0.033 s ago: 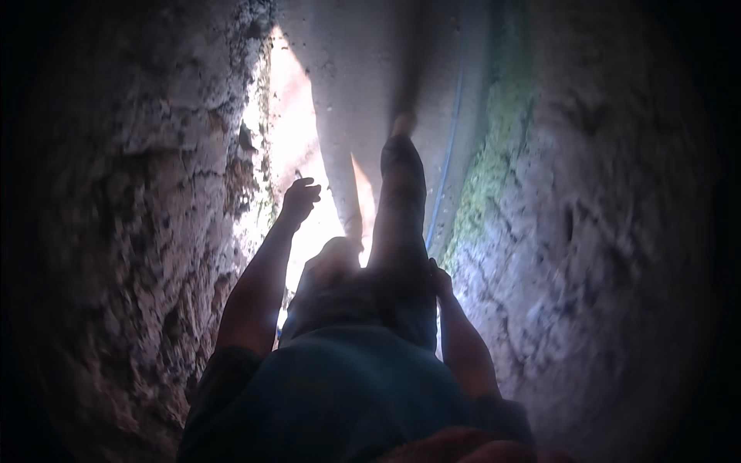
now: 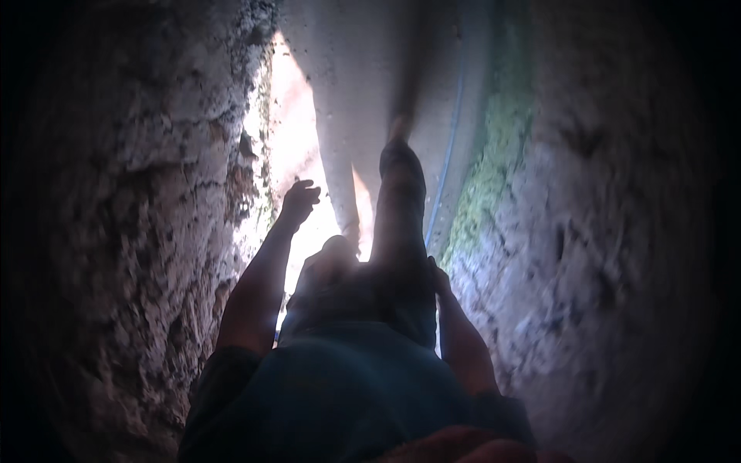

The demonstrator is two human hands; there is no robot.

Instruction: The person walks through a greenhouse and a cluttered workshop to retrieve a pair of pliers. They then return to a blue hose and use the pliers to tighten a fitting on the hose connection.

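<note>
My left hand point(image 2: 301, 203) hangs out in front of the left thigh, dark against a bright sunlit patch. Its fingers bend loosely, with a small gap between them, and I make out nothing held. My right hand point(image 2: 439, 279) is beside the right thigh, close to or touching the dark trouser leg point(image 2: 401, 208). Its fingers are mostly hidden in shadow, so their shape does not show. The right leg stretches forward, with the foot point(image 2: 400, 127) on the grey ground; the left knee point(image 2: 337, 248) is bent nearer to me.
A rough stone-like wall point(image 2: 154, 216) rises close on the left, another point(image 2: 571, 255) on the right. Between them runs a narrow grey path point(image 2: 363, 69). A thin blue line, perhaps a hose point(image 2: 445, 174), lies along its right side, next to a green mossy strip point(image 2: 494, 166).
My left knee and the walls shift very slightly in view. Both hands keep nearly the same place.
</note>
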